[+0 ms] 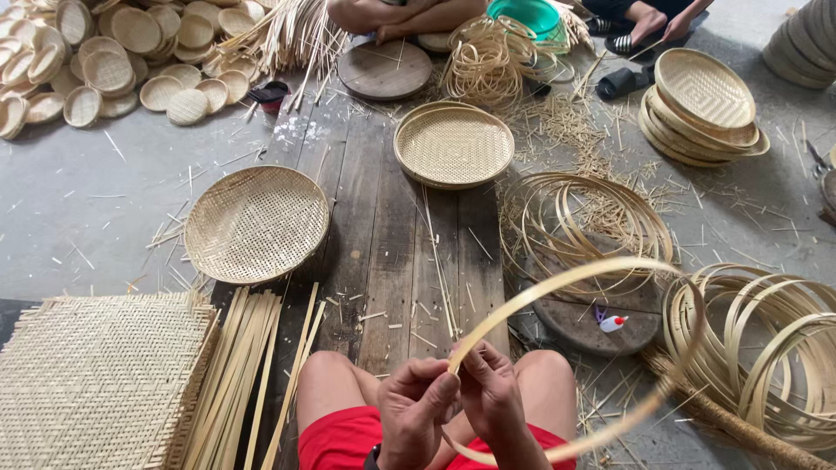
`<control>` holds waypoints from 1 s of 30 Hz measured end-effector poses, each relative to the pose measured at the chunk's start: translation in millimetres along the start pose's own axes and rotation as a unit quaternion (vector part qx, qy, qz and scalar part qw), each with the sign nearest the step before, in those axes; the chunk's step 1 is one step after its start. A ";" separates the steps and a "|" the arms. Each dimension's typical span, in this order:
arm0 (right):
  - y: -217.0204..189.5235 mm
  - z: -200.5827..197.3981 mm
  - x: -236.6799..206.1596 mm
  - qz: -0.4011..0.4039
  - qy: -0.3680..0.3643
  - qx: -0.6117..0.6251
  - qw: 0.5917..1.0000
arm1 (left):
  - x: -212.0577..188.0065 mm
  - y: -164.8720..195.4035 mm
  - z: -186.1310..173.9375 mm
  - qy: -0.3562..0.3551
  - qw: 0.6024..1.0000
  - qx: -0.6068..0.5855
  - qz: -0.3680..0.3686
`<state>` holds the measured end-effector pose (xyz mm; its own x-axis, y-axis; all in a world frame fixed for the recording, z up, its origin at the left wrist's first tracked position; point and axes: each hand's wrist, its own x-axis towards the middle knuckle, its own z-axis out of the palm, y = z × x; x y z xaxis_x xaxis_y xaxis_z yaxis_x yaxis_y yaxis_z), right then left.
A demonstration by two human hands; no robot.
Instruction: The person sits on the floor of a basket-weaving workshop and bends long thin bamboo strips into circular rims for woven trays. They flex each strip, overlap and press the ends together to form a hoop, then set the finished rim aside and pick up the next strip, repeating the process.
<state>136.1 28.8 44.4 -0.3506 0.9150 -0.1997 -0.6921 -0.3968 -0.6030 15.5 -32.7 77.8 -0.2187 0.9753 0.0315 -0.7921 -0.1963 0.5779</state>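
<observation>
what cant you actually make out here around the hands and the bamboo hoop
All in the head view:
- Where the bamboo hoop strip ends join: covered by the left hand and right hand.
- The hoop's lowest arc: partly behind the right wrist, near the bottom edge.
- The woven mat: cut off by the left and bottom edges.
- The small bottle on the round board: too small to identify.

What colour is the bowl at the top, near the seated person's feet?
The bowl is teal green, shown in the head view, partly hidden behind coiled bamboo strips.
</observation>
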 end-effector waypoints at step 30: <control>-59.3 29.3 -47.3 -0.107 -0.170 -0.354 0.914 | 14.5 45.3 -22.8 -0.054 0.997 0.056 0.007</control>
<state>175.2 6.9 112.2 -0.5137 0.8431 0.1591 -0.2283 0.0444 -0.9726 -36.5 -29.8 85.9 -0.1626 0.9789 0.1239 -0.7198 -0.2036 0.6636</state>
